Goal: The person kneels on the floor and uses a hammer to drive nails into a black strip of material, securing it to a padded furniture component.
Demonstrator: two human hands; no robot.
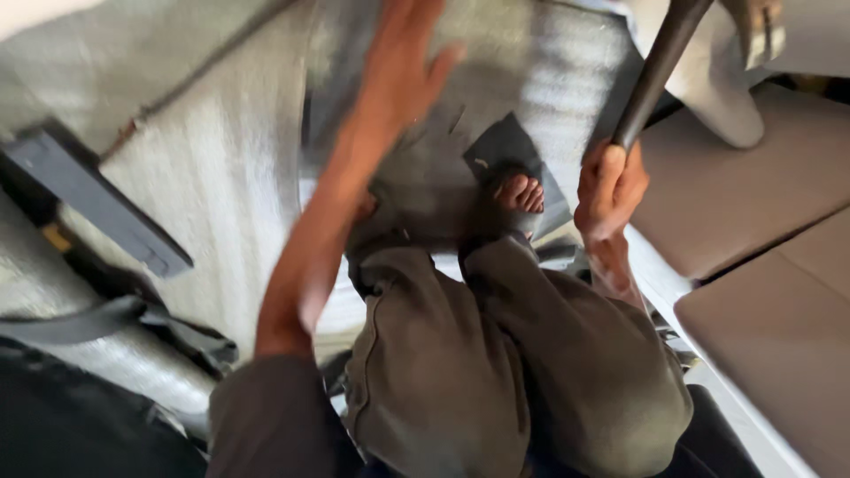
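Olive-trousered knees (496, 372) fill the foreground, closest to camera. Far left: dark flat bar (97, 199) lying on the pale concrete surface (221, 168). Left hand (403, 66) reaches forward, fingers spread flat and wide, gripping nothing, palm over the grey slab (522, 80); whether it touches is blurred, cannot tell. Sandalled foot (513, 199) stands on the slab's near edge. Right hand (609, 190) is fisted tight around the lower end of the dark rod (660, 62), which slants up-right out of the fingers. Tan cushions (753, 195) far right.
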